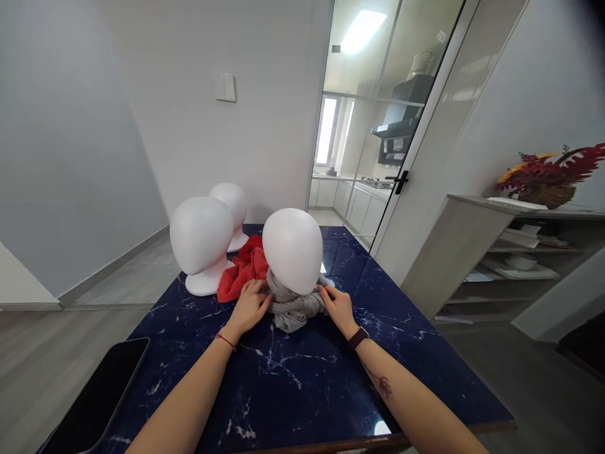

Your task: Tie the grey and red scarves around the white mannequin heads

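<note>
A white foam mannequin head (293, 249) stands on the dark blue marble table (293, 378) with a grey scarf (295, 309) wound around its neck. My left hand (250, 306) rests on the scarf's left side, fingers curled into the cloth. Over on the scarf's right side, my right hand (336, 306) pinches the fabric. A red scarf (243, 271) lies bunched just left of the head, touching my left hand's far side.
Two more white foam heads (201, 243) (231, 211) stand at the back left of the table. A black phone (101, 394) lies at the near left corner. A glass door (401, 126) and a shelf unit (515, 252) with a flower basket are to the right.
</note>
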A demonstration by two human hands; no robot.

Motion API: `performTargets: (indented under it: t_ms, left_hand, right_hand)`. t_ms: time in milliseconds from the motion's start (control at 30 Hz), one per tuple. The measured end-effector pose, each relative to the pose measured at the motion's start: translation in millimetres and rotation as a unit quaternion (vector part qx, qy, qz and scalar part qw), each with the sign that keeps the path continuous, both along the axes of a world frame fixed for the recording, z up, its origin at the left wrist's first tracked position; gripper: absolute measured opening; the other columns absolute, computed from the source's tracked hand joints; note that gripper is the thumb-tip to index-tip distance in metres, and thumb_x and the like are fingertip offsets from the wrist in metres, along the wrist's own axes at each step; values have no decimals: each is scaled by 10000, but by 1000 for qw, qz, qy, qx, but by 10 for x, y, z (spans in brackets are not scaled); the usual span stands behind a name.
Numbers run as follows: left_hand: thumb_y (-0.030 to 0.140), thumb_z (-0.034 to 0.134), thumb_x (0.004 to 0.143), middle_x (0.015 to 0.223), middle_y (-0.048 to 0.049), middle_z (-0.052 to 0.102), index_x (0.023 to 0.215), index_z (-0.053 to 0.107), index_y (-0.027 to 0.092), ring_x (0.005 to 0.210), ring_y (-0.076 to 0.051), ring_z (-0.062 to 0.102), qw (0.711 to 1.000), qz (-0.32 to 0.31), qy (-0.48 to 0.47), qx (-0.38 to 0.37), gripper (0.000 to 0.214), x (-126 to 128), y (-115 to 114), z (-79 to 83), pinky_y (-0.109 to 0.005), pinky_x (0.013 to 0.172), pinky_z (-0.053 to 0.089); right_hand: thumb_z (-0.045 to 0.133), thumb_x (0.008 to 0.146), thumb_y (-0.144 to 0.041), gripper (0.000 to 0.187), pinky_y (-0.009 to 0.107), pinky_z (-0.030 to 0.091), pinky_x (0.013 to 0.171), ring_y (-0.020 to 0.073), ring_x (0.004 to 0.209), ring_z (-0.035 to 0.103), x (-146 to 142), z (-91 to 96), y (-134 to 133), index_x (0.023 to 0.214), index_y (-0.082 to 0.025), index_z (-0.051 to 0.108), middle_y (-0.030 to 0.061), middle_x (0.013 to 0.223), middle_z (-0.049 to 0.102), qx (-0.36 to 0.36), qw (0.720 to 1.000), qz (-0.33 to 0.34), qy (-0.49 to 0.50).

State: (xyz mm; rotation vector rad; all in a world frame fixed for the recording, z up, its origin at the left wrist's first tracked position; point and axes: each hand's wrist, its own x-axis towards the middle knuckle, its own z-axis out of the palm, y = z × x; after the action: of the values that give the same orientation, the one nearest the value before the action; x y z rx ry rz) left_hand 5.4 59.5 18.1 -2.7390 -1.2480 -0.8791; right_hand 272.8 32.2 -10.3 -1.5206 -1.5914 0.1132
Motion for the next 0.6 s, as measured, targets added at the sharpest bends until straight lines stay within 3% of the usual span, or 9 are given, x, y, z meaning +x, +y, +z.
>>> performTargets:
  t_ms: [133,367,467,600]
  left_hand:
    - [343,414,881,1069,-70,582,800,704,216,1026,-243,493,994,105,-4,25,326,-40,72,-71,-454,932,369]
    - [352,390,878,922,-61,603,727,703,190,875,-201,566,981,181,-67,2,383,-123,132,-90,-373,816,430]
    - [349,408,858,936,-64,586,728,693,178,839,-187,575,973,196,-117,-28,357,-176,183,-136,-344,779,451]
    - [376,460,839,1052,-82,558,822,674,190,976,-229,543,977,175,-118,-27,285,-121,148,-143,-387,831,438]
  right_hand:
    - [436,851,-539,446,221,349,534,145,547,535,83,24,36,748,-172,666,18,606,637,-31,999,15,38]
    - [419,857,-521,441,231,328,537,134,529,504,350,173,65,740,-169,657,26,608,619,13,999,-28,23]
    - [429,837,-537,445,232,342,546,137,562,494,449,194,61,757,-156,644,28,628,607,7,997,-35,72]
    - [559,746,-481,384,272,426,657,182,710,567,345,88,69,942,-156,615,48,809,651,-50,990,14,129]
